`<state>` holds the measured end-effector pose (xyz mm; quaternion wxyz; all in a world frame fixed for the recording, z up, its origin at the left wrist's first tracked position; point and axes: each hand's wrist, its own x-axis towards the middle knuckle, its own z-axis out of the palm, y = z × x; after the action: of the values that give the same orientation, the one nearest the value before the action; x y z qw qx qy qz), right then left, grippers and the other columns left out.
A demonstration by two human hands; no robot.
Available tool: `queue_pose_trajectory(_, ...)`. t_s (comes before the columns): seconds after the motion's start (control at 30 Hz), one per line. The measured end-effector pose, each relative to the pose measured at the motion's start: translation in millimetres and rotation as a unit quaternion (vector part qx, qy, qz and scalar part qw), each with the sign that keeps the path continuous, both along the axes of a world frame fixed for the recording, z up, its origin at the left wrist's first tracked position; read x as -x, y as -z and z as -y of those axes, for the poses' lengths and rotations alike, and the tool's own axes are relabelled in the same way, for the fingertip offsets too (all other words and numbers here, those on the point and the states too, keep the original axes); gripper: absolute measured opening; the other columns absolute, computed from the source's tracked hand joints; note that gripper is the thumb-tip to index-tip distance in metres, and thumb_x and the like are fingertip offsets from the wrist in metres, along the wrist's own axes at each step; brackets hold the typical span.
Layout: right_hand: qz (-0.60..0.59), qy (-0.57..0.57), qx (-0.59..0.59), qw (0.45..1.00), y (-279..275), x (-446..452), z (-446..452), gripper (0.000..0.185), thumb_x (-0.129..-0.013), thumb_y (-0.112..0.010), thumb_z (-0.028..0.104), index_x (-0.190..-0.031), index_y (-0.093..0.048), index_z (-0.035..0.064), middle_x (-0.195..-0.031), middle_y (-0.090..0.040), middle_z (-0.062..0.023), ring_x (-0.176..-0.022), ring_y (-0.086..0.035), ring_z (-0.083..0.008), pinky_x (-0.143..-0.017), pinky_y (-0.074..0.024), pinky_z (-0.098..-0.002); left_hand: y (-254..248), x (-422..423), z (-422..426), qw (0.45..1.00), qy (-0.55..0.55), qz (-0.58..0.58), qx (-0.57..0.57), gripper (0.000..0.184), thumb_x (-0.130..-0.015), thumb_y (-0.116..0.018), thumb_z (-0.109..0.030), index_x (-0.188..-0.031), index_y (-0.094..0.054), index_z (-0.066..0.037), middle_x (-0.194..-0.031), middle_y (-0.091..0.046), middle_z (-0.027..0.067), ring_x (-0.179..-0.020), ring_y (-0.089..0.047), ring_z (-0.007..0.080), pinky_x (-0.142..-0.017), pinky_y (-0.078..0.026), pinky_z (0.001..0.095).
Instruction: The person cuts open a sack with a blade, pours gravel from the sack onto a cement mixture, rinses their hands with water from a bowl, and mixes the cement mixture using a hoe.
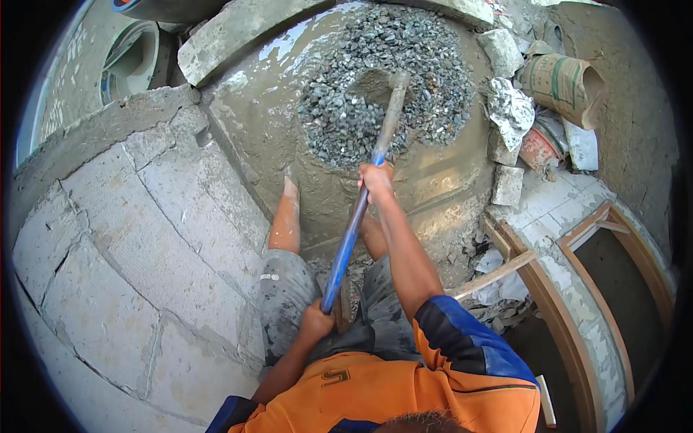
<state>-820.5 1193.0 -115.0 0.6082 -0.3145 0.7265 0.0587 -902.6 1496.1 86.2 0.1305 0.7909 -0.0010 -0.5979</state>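
Note:
A long-handled hoe (346, 249) with a blue-painted shaft runs from my lap up into a heap of grey gravel (433, 65). My right hand (377, 180) is wrapped round the middle of the shaft. Lower down, near my left thigh, my left hand (316, 322) grips the end of the handle. The mud-coated hoe blade (372, 86) rests in the gravel, its edge partly hidden among the stones. Wet grey cement mix (253, 130) surrounds the heap, and my bare legs stand in its near side.
A concrete slab (245, 36) borders the mix at the back. On the left is a block wall (166, 267). Broken blocks (507, 185) and a torn cement bag (559, 86) lie on the right. Wooden frames (556, 317) stand at lower right; a bucket (133, 65) sits back left.

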Motion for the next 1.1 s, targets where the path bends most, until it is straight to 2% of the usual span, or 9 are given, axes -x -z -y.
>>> queue_pose_trajectory(0.07, 0.024, 0.008, 0.036, 0.999, -33, -9, 23, 0.011, -0.075, -0.058, -0.003, -0.078, -0.049, 0.0011, -0.055, -0.051, -0.0056, -0.039, -0.050, -0.0161, -0.035, -0.0388, -0.0314, -11, 6, -5, 0.999, -0.028, -0.035, 0.011, 0.024, -0.076, -0.067, -0.018, -0.095, -0.064, -0.004, -0.083, -0.065, 0.0258, -0.082, -0.064, 0.0449, -0.070, -0.051, 0.0483)
queue_pose_trajectory(0.2, 0.113, 0.032, 0.180, 0.977, -77, -33, 128, 0.015, -0.073, -0.061, -0.001, -0.080, -0.047, 0.0013, -0.058, -0.052, -0.0053, -0.041, -0.051, -0.0142, -0.036, -0.0404, -0.0300, 69, -19, 66, 0.995, -0.003, 0.029, 0.099, 0.028, -0.077, -0.067, -0.021, -0.103, -0.064, -0.010, -0.084, -0.066, 0.0239, -0.084, -0.063, 0.0454, -0.072, -0.051, 0.0510)
queue_pose_trajectory(0.37, 0.075, 0.005, 0.294, 0.953, -6, -90, 268, 0.006, -0.075, -0.060, 0.002, -0.077, -0.054, 0.0013, -0.059, -0.054, -0.0055, -0.042, -0.052, -0.0148, -0.037, -0.0402, -0.0312, 188, -92, 194, 0.976, -0.011, 0.008, 0.216, 0.029, -0.075, -0.066, -0.018, -0.103, -0.063, -0.008, -0.085, -0.066, 0.0235, -0.083, -0.064, 0.0428, -0.072, -0.050, 0.0480)
queue_pose_trajectory(0.47, -0.018, -0.026, 0.229, 0.973, 72, -58, 224, 0.005, -0.077, -0.058, 0.003, -0.078, -0.055, -0.0010, -0.060, -0.055, -0.0076, -0.043, -0.054, -0.0174, -0.038, -0.0423, -0.0335, 176, -55, 159, 0.981, -0.054, -0.051, 0.179, 0.027, -0.073, -0.063, -0.014, -0.096, -0.060, -0.001, -0.081, -0.065, 0.0244, -0.076, -0.064, 0.0406, -0.070, -0.050, 0.0453)
queue_pose_trajectory(0.57, -0.054, -0.094, 0.177, 0.978, 72, -16, 134, 0.008, -0.077, -0.055, 0.003, -0.079, -0.056, -0.0044, -0.060, -0.057, -0.0108, -0.043, -0.057, -0.0206, -0.039, -0.0454, -0.0361, 146, 10, 71, 0.989, -0.068, -0.097, 0.090, 0.027, -0.072, -0.064, -0.014, -0.094, -0.059, -0.001, -0.075, -0.062, 0.0218, -0.073, -0.064, 0.0371, -0.067, -0.049, 0.0457)
queue_pose_trajectory(0.77, 0.016, -0.036, 0.155, 0.987, -36, 5, 57, 0.013, -0.074, -0.058, 0.002, -0.085, -0.051, -0.0014, -0.058, -0.055, -0.0073, -0.041, -0.055, -0.0174, -0.038, -0.0446, -0.0350, 73, 42, -3, 0.995, 0.006, 0.001, 0.102, 0.026, -0.073, -0.066, -0.013, -0.096, -0.061, -0.003, -0.084, -0.065, 0.0242, -0.082, -0.064, 0.0438, -0.074, -0.051, 0.0472)
queue_pose_trajectory(0.83, 0.024, -0.005, 0.195, 0.981, -50, 1, 87, 0.015, -0.074, -0.059, 0.001, -0.086, -0.050, -0.0009, -0.059, -0.054, -0.0069, -0.041, -0.055, -0.0165, -0.037, -0.0440, -0.0345, 128, 41, 15, 0.995, -0.039, -0.031, 0.082, 0.027, -0.074, -0.067, -0.014, -0.099, -0.062, -0.005, -0.083, -0.065, 0.0235, -0.081, -0.064, 0.0438, -0.072, -0.051, 0.0480)
queue_pose_trajectory(0.93, 0.044, 0.011, 0.304, 0.951, -31, -36, 190, 0.014, -0.075, -0.060, 0.003, -0.082, -0.048, 0.0001, -0.058, -0.054, -0.0065, -0.042, -0.054, -0.0159, -0.038, -0.0433, -0.0325, 201, -24, 130, 0.977, 0.004, 0.065, 0.205, 0.025, -0.078, -0.067, -0.016, -0.101, -0.062, -0.008, -0.084, -0.065, 0.0249, -0.080, -0.064, 0.0447, -0.069, -0.051, 0.0486)
queue_pose_trajectory(1.1, -0.013, -0.008, 0.355, 0.935, 72, -73, 310, 0.013, -0.076, -0.059, 0.004, -0.084, -0.053, -0.0035, -0.059, -0.055, -0.0065, -0.043, -0.054, -0.0167, -0.040, -0.0446, -0.0341, 314, -81, 229, 0.968, 0.044, 0.032, 0.244, 0.024, -0.074, -0.065, -0.013, -0.096, -0.061, -0.003, -0.080, -0.065, 0.0224, -0.070, -0.062, 0.0379, -0.067, -0.049, 0.0443)
